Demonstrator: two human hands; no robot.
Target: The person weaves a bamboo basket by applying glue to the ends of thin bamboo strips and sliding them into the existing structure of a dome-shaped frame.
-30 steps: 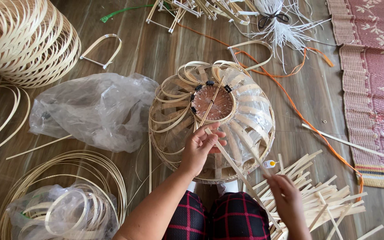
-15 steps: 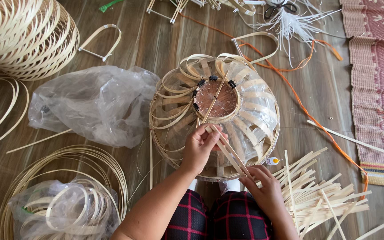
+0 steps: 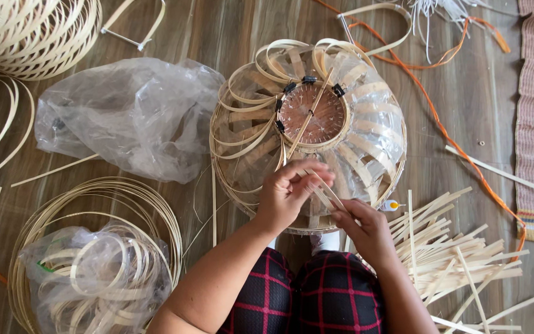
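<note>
— Both grips are closing on the same thing: the left hand [image 3: 288, 195] is pinching a thin bamboo strip [image 3: 326, 193] near its upper end, and the right hand [image 3: 366, 232] is clenching round the lower part of that strip, just beside the near rim of the woven dome frame [image 3: 307, 127].

— And where is the frame sitting?

— On the wooden floor [image 3: 458, 93], right in front of the person's knees, with its round brown centre disc [image 3: 311, 112] facing up and small black clips [image 3: 307, 80] biting its edge. Flat ribs are fanning out from the disc down to the rim.

— So which step is going on?

— I am judging it as feeding one more strip into the near side of the frame — the strip is pointing up toward the disc. The next move is probably calling for steady guiding with the left fingers while the right hand is pushing, since the gaps between ribs are looking narrow.

— Any packaging around?

— A crumpled clear plastic bag [image 3: 128, 114] is lying left of the frame, and a second clear bag [image 3: 94, 284] is holding coiled strips at lower left, inside a loose coil [image 3: 50, 210]. Neither is showing a label I can make out. A pile of cut strips [image 3: 465, 260] is lying right of the right hand.
</note>
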